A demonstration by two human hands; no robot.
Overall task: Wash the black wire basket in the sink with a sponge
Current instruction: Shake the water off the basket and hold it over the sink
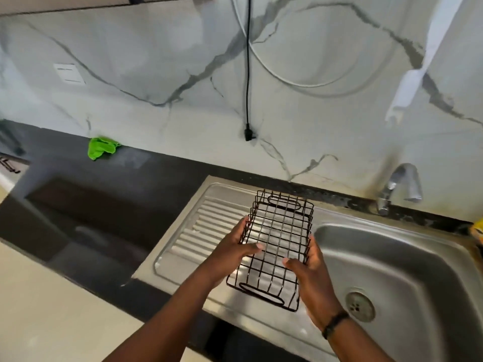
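Observation:
The black wire basket (277,239) is held in the air over the ribbed drainboard (198,231), just left of the steel sink bowl (407,270). Its open side faces me, with one oval handle loop at the far end and one at the near end. My left hand (235,253) grips its left side, thumb across the bottom grid. My right hand (311,278) grips its right side, and a dark band sits on that wrist. A yellow object (477,229) shows at the right edge; I cannot tell whether it is a sponge.
A chrome tap (400,186) stands behind the bowl, its spout pointing down with no water running. The drain (360,306) lies at the bowl's near side. A green cloth (102,147) lies on the dark counter (91,218) at the back left. A black cable plug (247,134) hangs against the marble wall.

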